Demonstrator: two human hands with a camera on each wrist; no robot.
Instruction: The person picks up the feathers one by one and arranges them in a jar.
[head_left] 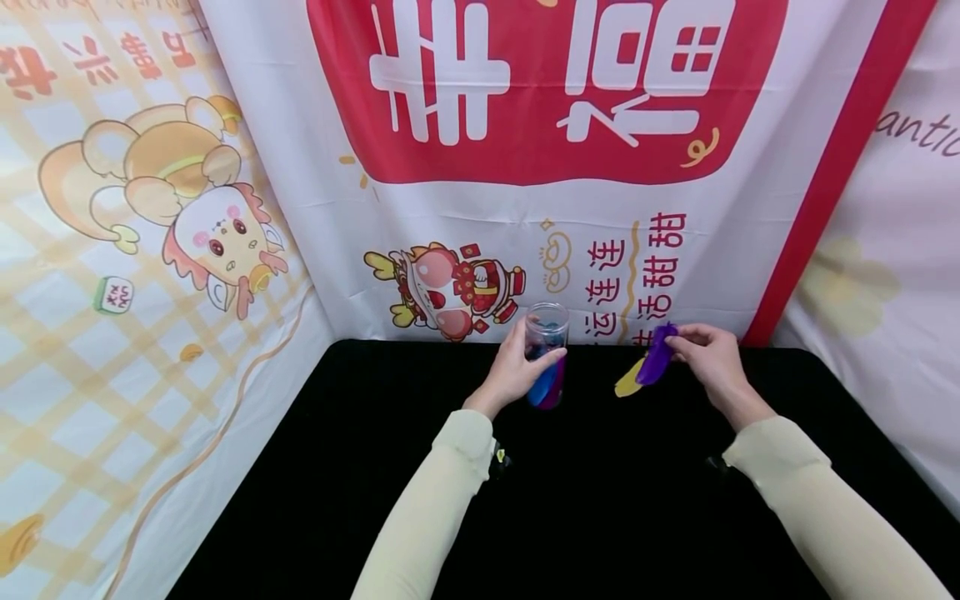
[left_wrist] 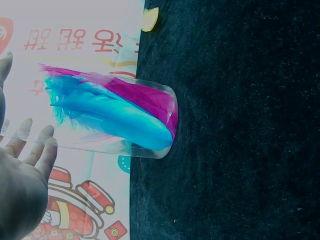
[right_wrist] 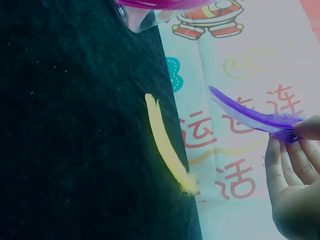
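My left hand (head_left: 517, 364) grips a clear jar (head_left: 547, 313) around its upper part. Inside the jar stand a blue feather (left_wrist: 115, 117) and a magenta feather (left_wrist: 150, 100), plain through the clear wall in the left wrist view. Between thumb and fingertips, my right hand (right_wrist: 297, 175) pinches a purple feather (right_wrist: 250, 116) by its fluffy end, the tip pointing toward the jar side. Below it a yellow feather (right_wrist: 164, 145) lies on the black tabletop near the back edge; the purple feather partly covers it in the head view.
A black table (head_left: 600, 492) spreads out under both arms. Right behind its back edge hangs a white and red printed cloth (head_left: 480, 208). Another printed cloth (head_left: 150, 333) closes off the left side, and a pale cloth (head_left: 870, 333) stands at the right.
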